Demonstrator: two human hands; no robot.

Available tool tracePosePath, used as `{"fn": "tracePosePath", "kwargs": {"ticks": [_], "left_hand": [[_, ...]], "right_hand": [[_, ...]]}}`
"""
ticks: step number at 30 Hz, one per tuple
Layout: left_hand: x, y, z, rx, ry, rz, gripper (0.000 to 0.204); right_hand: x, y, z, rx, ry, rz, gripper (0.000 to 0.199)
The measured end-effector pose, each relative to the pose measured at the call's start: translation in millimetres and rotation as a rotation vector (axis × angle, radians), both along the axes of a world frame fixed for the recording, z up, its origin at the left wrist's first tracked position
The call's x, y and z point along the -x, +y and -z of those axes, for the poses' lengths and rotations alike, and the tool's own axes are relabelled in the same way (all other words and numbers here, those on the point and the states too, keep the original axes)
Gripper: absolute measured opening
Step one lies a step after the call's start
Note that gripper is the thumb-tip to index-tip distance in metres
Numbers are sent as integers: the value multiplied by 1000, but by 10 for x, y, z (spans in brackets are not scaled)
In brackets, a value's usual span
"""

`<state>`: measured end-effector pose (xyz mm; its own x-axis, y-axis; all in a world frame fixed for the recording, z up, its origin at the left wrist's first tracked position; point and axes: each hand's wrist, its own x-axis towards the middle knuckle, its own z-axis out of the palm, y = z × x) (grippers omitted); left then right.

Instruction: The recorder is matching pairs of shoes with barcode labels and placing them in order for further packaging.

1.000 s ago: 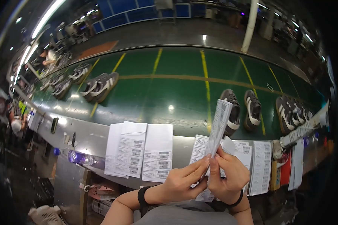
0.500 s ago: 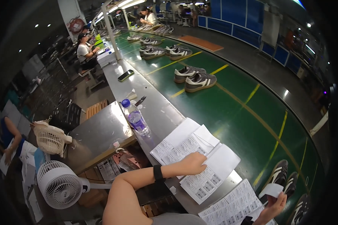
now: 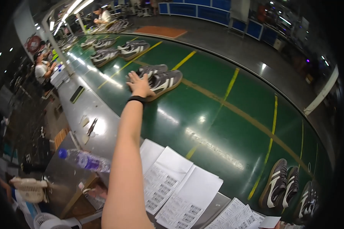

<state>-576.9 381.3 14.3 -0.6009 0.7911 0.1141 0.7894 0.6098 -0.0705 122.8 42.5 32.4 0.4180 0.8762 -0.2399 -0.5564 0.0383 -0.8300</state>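
Observation:
My left hand (image 3: 138, 84) is stretched far out over the green belt, fingers spread, against the near end of a pair of grey shoes (image 3: 165, 82) with white stripes and brown soles. It looks to be touching the nearer shoe, with no grip closed around it. At the lower right edge, mostly cut off, my right hand (image 3: 278, 225) pinches a small white paper label (image 3: 270, 222). Sheets of printed labels (image 3: 178, 213) lie in overlapping stacks at the belt's near edge, and another stack of label sheets (image 3: 233, 216) is beside my right hand.
The green conveyor belt (image 3: 202, 141) carries more shoe pairs (image 3: 133, 49) farther up and dark striped shoes (image 3: 276, 183) at right. On the metal ledge are a phone (image 3: 77, 94) and a water bottle (image 3: 86, 160). A white fan (image 3: 46, 221) stands lower left; people sit farther along.
My left hand has left the label sheets and reached forward to the shoes, its fingers spreading. The view has turned. My right hand, with the label, now sits lower, at the picture's edge.

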Motion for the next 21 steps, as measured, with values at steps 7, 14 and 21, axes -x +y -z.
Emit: {"fn": "tracePosePath", "kwargs": {"ticks": [7, 14, 21], "left_hand": [[-291, 385, -325, 226, -186, 32, 127], [-387, 77, -15, -16, -257, 126, 81], [-1764, -12, -223, 110, -426, 333, 93]], "right_hand": [[42, -8, 512, -84, 165, 215, 36], [748, 408, 531, -115, 359, -95, 9], [817, 381, 419, -128, 443, -177, 14]]}}
